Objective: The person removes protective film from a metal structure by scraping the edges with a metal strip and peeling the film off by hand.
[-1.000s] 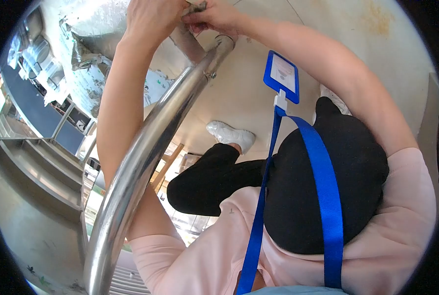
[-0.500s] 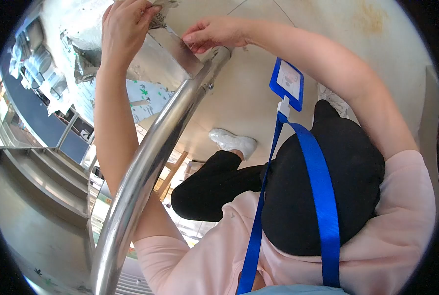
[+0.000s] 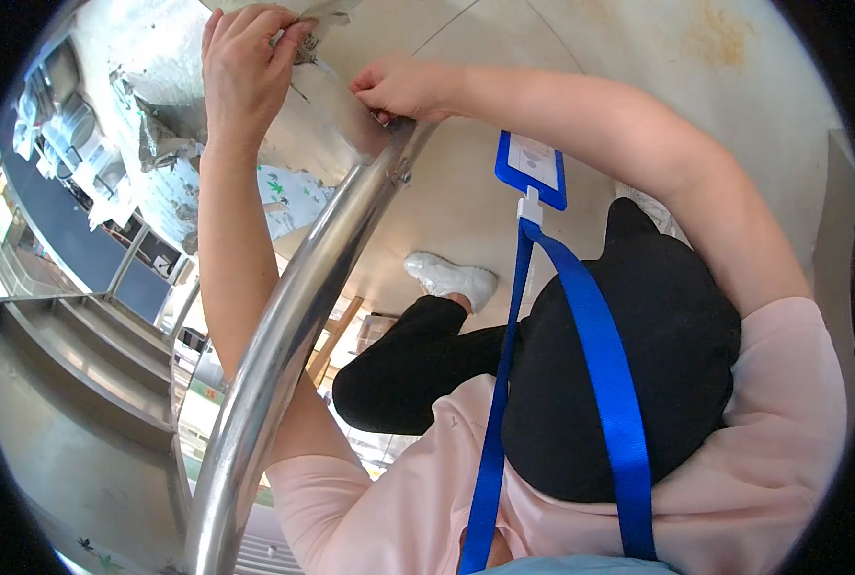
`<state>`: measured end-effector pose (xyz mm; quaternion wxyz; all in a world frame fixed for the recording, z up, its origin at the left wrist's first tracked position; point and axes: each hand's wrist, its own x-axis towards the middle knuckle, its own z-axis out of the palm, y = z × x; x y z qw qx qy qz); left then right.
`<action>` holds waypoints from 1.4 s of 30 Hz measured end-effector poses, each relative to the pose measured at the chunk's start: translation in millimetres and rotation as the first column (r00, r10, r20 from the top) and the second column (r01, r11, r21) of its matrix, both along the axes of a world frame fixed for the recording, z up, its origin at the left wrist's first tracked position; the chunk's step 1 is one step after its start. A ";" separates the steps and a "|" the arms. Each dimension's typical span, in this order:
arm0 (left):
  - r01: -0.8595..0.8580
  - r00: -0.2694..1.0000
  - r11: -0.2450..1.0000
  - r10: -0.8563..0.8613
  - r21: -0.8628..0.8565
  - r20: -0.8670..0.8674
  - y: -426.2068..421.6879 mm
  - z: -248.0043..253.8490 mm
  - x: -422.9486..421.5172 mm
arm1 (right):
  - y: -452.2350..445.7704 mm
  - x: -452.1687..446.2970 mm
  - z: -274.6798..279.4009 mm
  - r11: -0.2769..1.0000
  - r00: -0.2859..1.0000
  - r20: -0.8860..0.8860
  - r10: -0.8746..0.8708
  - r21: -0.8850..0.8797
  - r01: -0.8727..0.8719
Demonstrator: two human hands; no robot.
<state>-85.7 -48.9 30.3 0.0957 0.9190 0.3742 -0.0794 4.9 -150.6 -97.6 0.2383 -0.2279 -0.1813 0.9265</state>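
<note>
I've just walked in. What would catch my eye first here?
Probably the bright blue lanyard, looping across black trousers right of centre, its badge hanging near the top. Next, the shiny metal tube, sweeping diagonally from the lower left in front of the left forearm. At the top are the left hand and, by the tube's upper end, the right hand.

- Strut point(image 3: 346, 120), between left hand point(image 3: 250, 72) and right hand point(image 3: 405, 88): plain silver-grey.
- Tube point(image 3: 303, 273), running bodyward from just beside the right hand: silver, streaked bright and dark lengthwise.
- Sheet point(image 3: 296, 199), bodyward of the left hand: whitish, patterned with green leaves.
- Floor point(image 3: 638, 53), around the right hand: beige, with thin dark lines and a yellow-brown stain.
- Badge point(image 3: 535, 165), bodyward of the right hand: blue frame, white card.
- Lanyard point(image 3: 607, 374), farther bodyward: plain blue.
- Shoe point(image 3: 446, 276), bodyward of both hands: white.
- Trousers point(image 3: 413, 369), farther: black.
- Shirt point(image 3: 786, 383), well apart from both hands: pale pink.
</note>
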 end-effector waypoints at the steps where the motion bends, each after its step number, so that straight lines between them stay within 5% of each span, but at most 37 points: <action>1: 0.000 1.000 1.000 0.001 0.001 -0.023 -1.4 0.9 1.6 | 0.1 -4.0 3.2 0.999 0.998 0.061 0.004 0.034 -0.006; 11: -0.168 0.979 0.985 0.171 -0.039 0.109 -13.8 10.2 -9.3 | -1.0 44.4 10.5 0.992 0.997 -0.023 0.076 0.100 -0.074; 20: -0.287 0.938 0.942 0.313 -0.172 0.150 -17.1 13.9 -18.2 | -0.2 46.8 -1.7 0.799 0.943 0.286 0.171 0.520 -0.303; 24: -0.337 0.894 0.909 0.391 -0.246 0.218 -20.1 14.1 -23.0 | -10.6 46.3 -10.3 0.871 0.961 0.263 0.082 0.450 -0.197; 26: -0.353 0.898 0.917 0.388 -0.187 0.206 -23.7 16.0 -18.0 | -7.2 47.1 0.2 0.958 0.984 0.169 0.063 0.266 -0.107; 29: -0.330 0.905 0.939 0.343 -0.094 0.251 -24.5 13.5 -23.2 | 0.7 39.6 13.4 0.968 0.988 0.125 0.089 0.224 -0.115; 38: -0.370 0.869 0.926 0.372 -0.073 0.325 -31.4 23.0 -26.7 | 3.0 23.9 -12.1 0.910 0.994 -0.039 0.102 0.408 -0.077; 42: -0.409 0.831 0.905 0.421 -0.114 0.364 -35.6 20.2 -27.1 | -6.3 26.3 -4.1 0.870 0.997 0.081 -0.020 0.493 -0.022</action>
